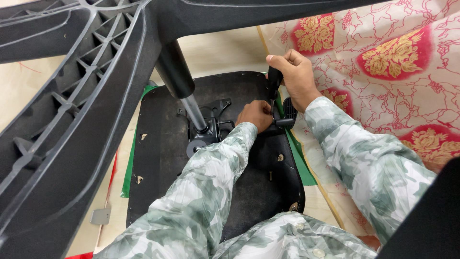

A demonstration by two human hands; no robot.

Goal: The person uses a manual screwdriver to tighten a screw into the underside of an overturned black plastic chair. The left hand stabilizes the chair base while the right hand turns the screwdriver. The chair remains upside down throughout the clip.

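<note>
A black-handled screwdriver (274, 82) stands upright near the far right edge of an overturned office chair seat (163, 144), its shaft pointing down to the black seat underside beside the tilt mechanism (207, 128). The right hand (294, 76) is wrapped fully around the handle in a closed fist, knuckles up. The left hand (255, 115) is curled at the shaft's lower end, fingers bent around the tip area; whether it pinches a screw there cannot be told. Both forearms, in grey-green patterned sleeves (211, 182), reach across the seat from its near edge. The chrome gas cylinder (194, 111) rises from the mechanism just left of the left hand, leaving only a narrow gap between them, and meets the black star base (72, 110), which overhangs the whole left side of the view. A loose bolt (270, 175) stands on the seat's right portion, with a metal fitting (280, 157) near it. Green sheet (302, 158) shows past the seat's left and right edges, and a floral cloth (393, 72) of cream and red covers the floor to the right, where room lies open.
</note>
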